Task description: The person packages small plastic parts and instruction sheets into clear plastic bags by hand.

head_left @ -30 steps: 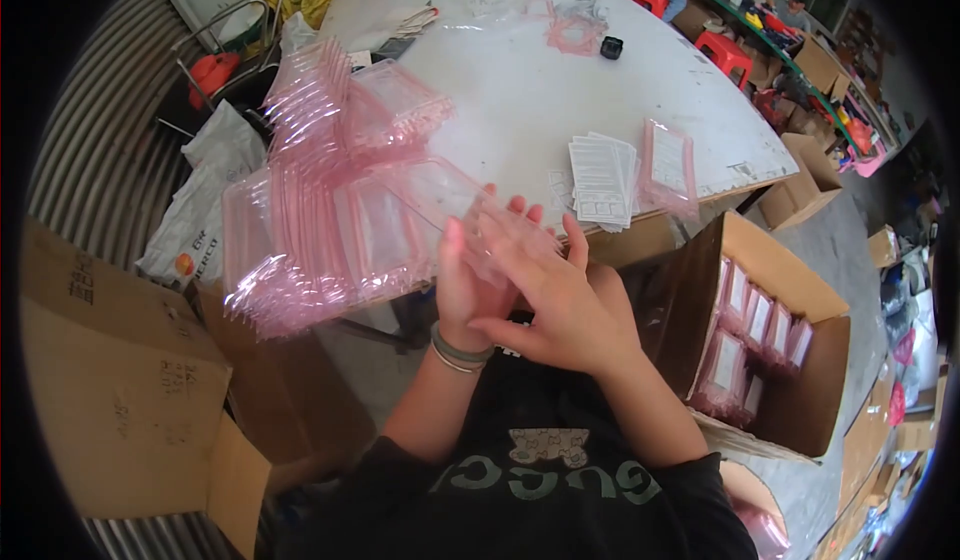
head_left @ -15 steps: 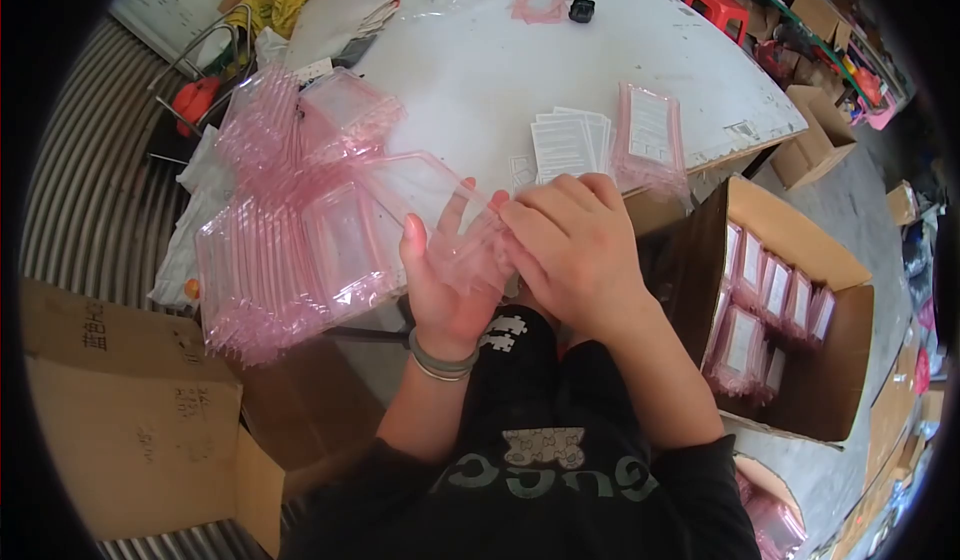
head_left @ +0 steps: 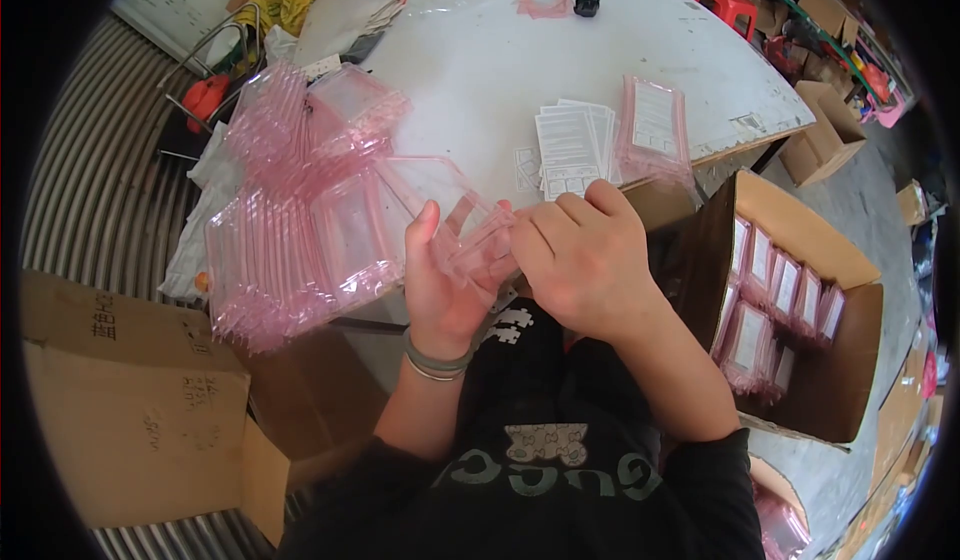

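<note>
A clear plastic pouch (head_left: 482, 246) w/ pink edging was held in front of the body, nr the edge of the white table (head_left: 480, 75). Its film was pinched at one side by the R hand (head_left: 585, 255), fingers curled & knuckles turned up. The L hand (head_left: 445, 285) was held open beneath it, palm up, thumb raised apart from the fingers, which were partly covered by the film. A grey band (head_left: 436, 357) was worn on the L wrist.

On the table's L side, a big pile of pink-edged pouches (head_left: 270, 260) was stacked, fanned in overlapping rows & reaching the edge. Beyond the R hand, printed cards (head_left: 572, 145) were spread in a loose stack; just beside, to their R, a pouch stack w/ a printed card on show (head_left: 655, 125) was laid. Farther back, a small black object (head_left: 587, 5) was placed nr some pink plastic pcs (head_left: 547, 0). To the R, below table level, similar packs (head_left: 785, 285) were stood in an open cardboard box (head_left: 850, 370)
</note>
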Demonstrator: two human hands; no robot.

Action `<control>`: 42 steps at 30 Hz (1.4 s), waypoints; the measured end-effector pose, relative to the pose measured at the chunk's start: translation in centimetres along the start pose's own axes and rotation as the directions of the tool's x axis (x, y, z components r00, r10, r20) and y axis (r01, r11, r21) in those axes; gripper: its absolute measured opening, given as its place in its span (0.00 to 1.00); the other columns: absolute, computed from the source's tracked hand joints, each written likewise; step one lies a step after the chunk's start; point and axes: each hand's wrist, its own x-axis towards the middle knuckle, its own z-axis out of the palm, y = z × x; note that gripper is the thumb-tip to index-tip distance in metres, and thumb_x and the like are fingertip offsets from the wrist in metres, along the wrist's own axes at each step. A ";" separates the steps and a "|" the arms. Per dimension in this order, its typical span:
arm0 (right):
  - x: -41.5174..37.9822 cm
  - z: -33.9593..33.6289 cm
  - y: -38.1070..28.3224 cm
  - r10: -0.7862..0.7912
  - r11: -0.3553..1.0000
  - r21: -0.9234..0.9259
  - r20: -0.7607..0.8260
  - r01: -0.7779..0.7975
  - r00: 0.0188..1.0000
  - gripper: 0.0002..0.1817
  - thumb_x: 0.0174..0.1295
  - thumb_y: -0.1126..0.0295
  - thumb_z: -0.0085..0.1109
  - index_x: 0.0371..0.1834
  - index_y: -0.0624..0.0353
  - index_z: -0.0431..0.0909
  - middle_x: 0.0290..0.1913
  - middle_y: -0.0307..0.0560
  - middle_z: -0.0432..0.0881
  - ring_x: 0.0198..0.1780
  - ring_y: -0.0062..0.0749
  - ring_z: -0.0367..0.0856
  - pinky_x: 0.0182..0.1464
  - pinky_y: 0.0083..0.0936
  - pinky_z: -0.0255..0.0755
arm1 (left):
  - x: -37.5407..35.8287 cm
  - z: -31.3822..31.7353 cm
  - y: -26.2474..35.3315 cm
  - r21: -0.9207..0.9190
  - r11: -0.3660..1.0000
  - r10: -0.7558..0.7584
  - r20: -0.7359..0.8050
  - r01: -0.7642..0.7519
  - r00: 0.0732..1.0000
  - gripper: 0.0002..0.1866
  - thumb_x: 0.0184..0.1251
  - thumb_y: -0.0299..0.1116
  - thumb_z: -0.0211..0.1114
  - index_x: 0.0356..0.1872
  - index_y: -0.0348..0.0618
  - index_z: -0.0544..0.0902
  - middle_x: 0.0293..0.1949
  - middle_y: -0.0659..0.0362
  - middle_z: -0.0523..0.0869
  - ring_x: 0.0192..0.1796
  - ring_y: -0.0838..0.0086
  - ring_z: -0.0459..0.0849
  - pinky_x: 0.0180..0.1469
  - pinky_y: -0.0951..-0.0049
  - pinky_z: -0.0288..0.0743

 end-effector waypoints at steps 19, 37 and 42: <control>-6.2 5.2 8.2 0.207 0.969 -0.198 0.334 -0.146 0.920 0.11 0.56 0.63 0.69 0.36 0.56 0.81 0.36 0.44 0.86 0.47 0.42 0.84 0.56 0.41 0.70 | -1.3 -1.8 2.8 -0.514 0.852 -0.022 0.155 0.100 0.988 0.45 0.64 0.63 0.68 0.64 0.30 0.68 0.61 0.44 0.74 0.66 0.50 0.74 0.71 0.48 0.72; -5.0 5.4 10.8 0.273 0.950 -0.019 0.535 -0.311 0.800 0.10 0.51 0.68 0.70 0.30 0.62 0.84 0.35 0.58 0.85 0.43 0.52 0.84 0.48 0.45 0.77 | -0.9 -2.7 2.9 -0.481 0.873 0.028 0.210 0.078 0.977 0.43 0.66 0.65 0.63 0.65 0.35 0.71 0.65 0.44 0.72 0.68 0.49 0.71 0.72 0.46 0.70; -5.3 5.8 11.1 0.262 0.945 0.047 0.480 -0.323 0.837 0.05 0.54 0.71 0.65 0.28 0.61 0.80 0.27 0.57 0.81 0.37 0.57 0.81 0.42 0.49 0.75 | -0.8 -2.4 2.7 -0.479 0.875 0.038 0.210 0.069 0.977 0.43 0.66 0.65 0.63 0.66 0.34 0.70 0.65 0.44 0.72 0.69 0.49 0.71 0.73 0.46 0.69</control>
